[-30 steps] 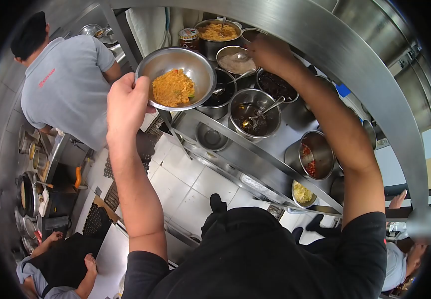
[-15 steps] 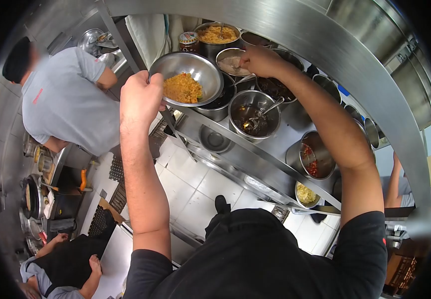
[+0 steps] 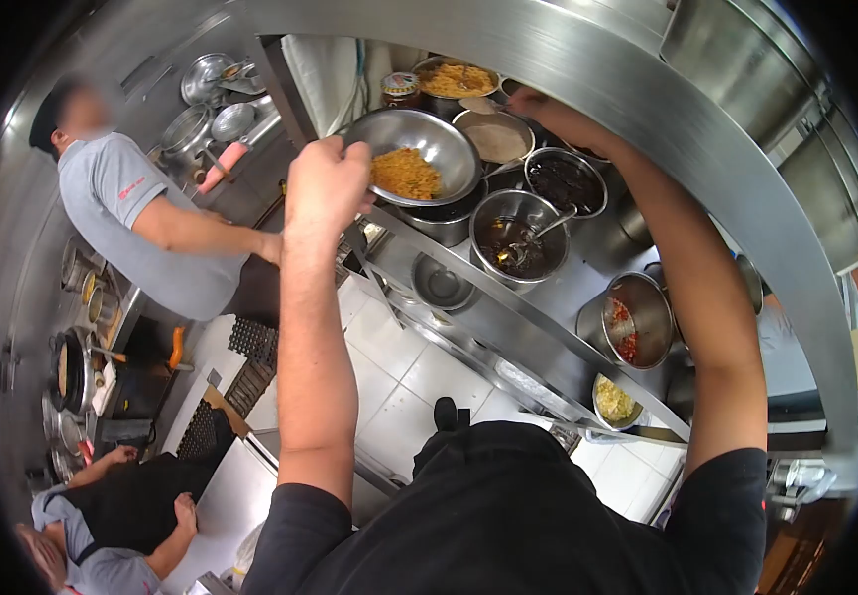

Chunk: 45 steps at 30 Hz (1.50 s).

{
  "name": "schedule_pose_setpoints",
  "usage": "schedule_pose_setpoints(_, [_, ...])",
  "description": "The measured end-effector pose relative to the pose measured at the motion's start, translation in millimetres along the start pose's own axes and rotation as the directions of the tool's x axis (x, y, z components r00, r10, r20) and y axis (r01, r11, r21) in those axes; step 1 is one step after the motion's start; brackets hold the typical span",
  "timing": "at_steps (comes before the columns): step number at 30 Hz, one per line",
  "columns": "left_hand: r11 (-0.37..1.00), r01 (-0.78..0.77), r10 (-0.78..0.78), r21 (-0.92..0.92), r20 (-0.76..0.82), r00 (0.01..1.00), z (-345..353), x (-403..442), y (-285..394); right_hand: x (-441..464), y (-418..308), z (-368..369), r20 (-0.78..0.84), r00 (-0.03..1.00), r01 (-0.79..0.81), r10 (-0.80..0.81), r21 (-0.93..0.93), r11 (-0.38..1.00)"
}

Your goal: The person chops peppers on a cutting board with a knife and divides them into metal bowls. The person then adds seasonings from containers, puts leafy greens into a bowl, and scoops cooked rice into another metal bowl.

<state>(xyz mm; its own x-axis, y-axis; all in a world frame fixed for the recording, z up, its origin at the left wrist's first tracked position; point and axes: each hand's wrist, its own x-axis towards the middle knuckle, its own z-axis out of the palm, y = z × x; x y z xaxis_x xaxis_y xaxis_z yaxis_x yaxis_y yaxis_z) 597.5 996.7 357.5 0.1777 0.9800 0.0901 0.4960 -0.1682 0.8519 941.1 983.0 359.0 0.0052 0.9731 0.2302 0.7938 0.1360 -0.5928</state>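
Note:
My left hand [image 3: 328, 183] grips the rim of a metal bowl [image 3: 444, 144], which is tilted and holds orange-yellow crumbly food [image 3: 405, 175]. My right hand [image 3: 540, 107] is closed on a spoon [image 3: 478, 104] heaped with pale powder, above a pot of beige powder [image 3: 496, 139]; the shelf edge partly hides its fingers. Nearby stand a pot of dark sauce [image 3: 566, 183] and a pot of dark oily liquid [image 3: 508, 233] with a metal ladle [image 3: 553, 220] resting in it.
A pot of chopped red pieces [image 3: 627, 342] and a container of chopped yellow pieces [image 3: 612, 399] stand nearer me. A lidded jar [image 3: 401, 89] and a pot of yellow shreds [image 3: 457, 77] are behind. A steel shelf [image 3: 637, 79] overhangs. Two co-workers [image 3: 136, 218] are at left.
My right hand has lifted from the powder pot and moved back and right, bringing up a spoonful of powder. The bowl appears farther right. The upper-left co-worker has turned and reached out an arm.

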Motion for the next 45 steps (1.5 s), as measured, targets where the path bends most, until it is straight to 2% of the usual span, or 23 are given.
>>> schedule_pose_setpoints(3, [0.997, 0.039, -0.04, -0.071, 0.001, 0.999, 8, -10, 3, -1, -29, 21, -0.028, 0.989, 0.146, -0.147, -0.03, 0.989])
schedule_pose_setpoints(7, [0.971, 0.033, -0.034, -0.235, 0.002, 0.999, 19, -27, -8, -27, -85, 26, -0.014, 0.973, 0.213, -0.229, -0.311, 0.926])
schedule_pose_setpoints(11, [0.931, 0.014, -0.04, -0.364, -0.066, 0.997, 18, -74, -24, -13, -45, 15, -0.161, 0.918, 0.295, -0.362, -0.329, 0.897])
schedule_pose_setpoints(12, [0.917, -0.002, -0.044, -0.399, -0.108, 0.993, 15, -95, -26, -6, -35, 11, -0.15, 0.923, 0.278, -0.355, -0.38, 0.882])
schedule_pose_setpoints(13, [0.903, -0.018, -0.052, -0.429, -0.151, 0.987, 14, -120, -29, -2, -35, 6, -0.088, 0.976, 0.135, -0.199, -0.473, 0.87])
schedule_pose_setpoints(16, [0.889, -0.036, -0.082, -0.456, -0.236, 0.968, 20, -206, -41, 44, 23, 29, 0.043, 0.973, 0.197, -0.227, -0.671, 0.715])
schedule_pose_setpoints(18, [0.916, -0.003, -0.135, -0.402, -0.314, 0.94, 33, -270, -50, 58, 22, 46, 0.082, 0.984, 0.171, -0.155, -0.657, 0.734])
schedule_pose_setpoints(21, [0.925, 0.018, -0.2, -0.38, -0.447, 0.872, 65, -371, -48, 59, 6, 51, 0.282, 0.954, 0.29, -0.103, -0.775, 0.561])
schedule_pose_setpoints(22, [0.934, 0.053, -0.233, -0.354, -0.488, 0.841, 76, -403, -49, 51, -6, 54, 0.242, 0.961, 0.271, -0.134, -0.728, 0.63])
schedule_pose_setpoints(23, [0.943, 0.08, -0.254, -0.322, -0.544, 0.799, 86, -438, -45, 74, 3, 52, 0.149, 0.929, 0.347, -0.338, -0.666, 0.66])
schedule_pose_setpoints(25, [0.917, 0.144, -0.344, -0.372, -0.554, 0.758, 105, -495, -41, 124, 4, 47, 0.14, 0.951, 0.303, -0.275, -0.596, 0.743])
schedule_pose_setpoints(26, [0.885, 0.109, -0.371, -0.453, -0.541, 0.755, 118, -520, -48, 134, -15, 39, 0.306, 0.933, 0.36, -0.191, -0.76, 0.541])
schedule_pose_setpoints(27, [0.852, 0.136, -0.424, -0.505, -0.514, 0.746, 123, -546, -32, 126, -27, 40, 0.272, 0.91, 0.39, -0.313, -0.82, 0.419])
schedule_pose_setpoints(30, [0.816, 0.204, -0.506, -0.54, -0.497, 0.705, 152, -622, -45, 133, -71, 71, 0.314, 0.805, 0.564, -0.503, -0.668, 0.486])
schedule_pose_setpoints(33, [0.788, 0.231, -0.532, -0.571, -0.443, 0.721, 162, -708, -29, 85, -111, 92, 0.303, 0.707, 0.706, -0.639, -0.261, 0.658])
schedule_pose_setpoints(35, [0.794, 0.266, -0.554, -0.546, -0.472, 0.686, 175, -770, -35, 0, -125, 98, 0.291, 0.635, 0.722, -0.716, 0.106, 0.684])
schedule_pose_setpoints(37, [0.75, 0.31, -0.632, -0.585, -0.491, 0.6, 172, -841, -27, -135, -128, 120, 0.191, 0.549, 0.763, -0.814, 0.283, 0.581])
schedule_pose_setpoints(38, [0.718, 0.303, -0.675, -0.627, -0.519, 0.524, 177, -880, -26, -225, -133, 127, 0.192, 0.591, 0.727, -0.783, 0.295, 0.621])
schedule_pose_setpoints(39, [0.684, 0.293, -0.715, -0.668, -0.533, 0.452, 183, -922, -27, -341, -158, 115, 0.348, 0.726, 0.465, -0.593, 0.388, 0.796])
schedule_pose_setpoints(41, [0.655, 0.172, -0.744, -0.735, -0.59, 0.314, 204, -1016, -37, -440, -115, 169, 0.471, 0.734, 0.204, -0.489, 0.534, 0.821])
schedule_pose_setpoints(42, [0.634, 0.242, -0.774, -0.735, -0.596, 0.215, 209, -1064, -30, -475, -89, 192, 0.669, 0.583, 0.095, -0.46, 0.507, 0.857])
schedule_pose_setpoints(43, [0.604, 0.312, -0.789, -0.733, -0.605, 0.107, 212, -1116, -23, -478, -13, 267, 0.787, 0.476, -0.206, -0.392, 0.533, 0.821])
schedule_pose_setpoints(45, [0.493, 0.192, -0.855, -0.848, -0.513, -0.071, 232, -1213, -23, -553, 71, 341, 0.918, 0.394, -0.199, -0.049, 0.137, 0.97])
